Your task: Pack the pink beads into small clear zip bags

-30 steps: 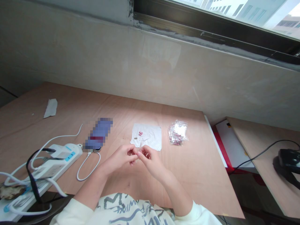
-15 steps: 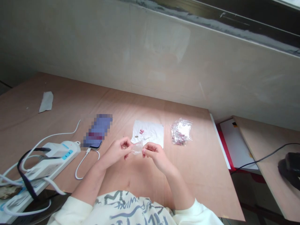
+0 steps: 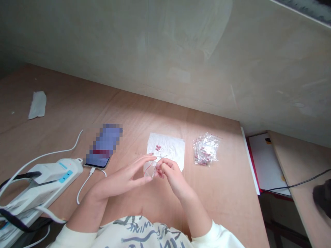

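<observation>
In the head view a small clear plastic bag (image 3: 148, 169) with a thin red line lies between my two hands, over the near edge of a white paper sheet (image 3: 176, 148). My right hand (image 3: 167, 168) is closed, pinching the bag's right side. My left hand (image 3: 137, 173) is open, its fingers stretched out and its thumb apart, close around the bag's left side; the thumb tip seems to touch it. Several small reddish pieces (image 3: 158, 147) rest on the paper just beyond my fingers. What the bag contains, if anything, cannot be made out.
A pile of clear bags (image 3: 206, 148) with reddish contents lies to the right. On the left are a phone (image 3: 104, 146) with a white cable, a crowded power strip (image 3: 58, 184) and a scrap of white paper (image 3: 37, 105). A wall (image 3: 124, 44) rises behind the table (image 3: 219, 206).
My left hand has gone from a pinch on the bag to outstretched fingers. My right hand still pinches the bag, which has turned between the hands. The camera view has shifted slightly.
</observation>
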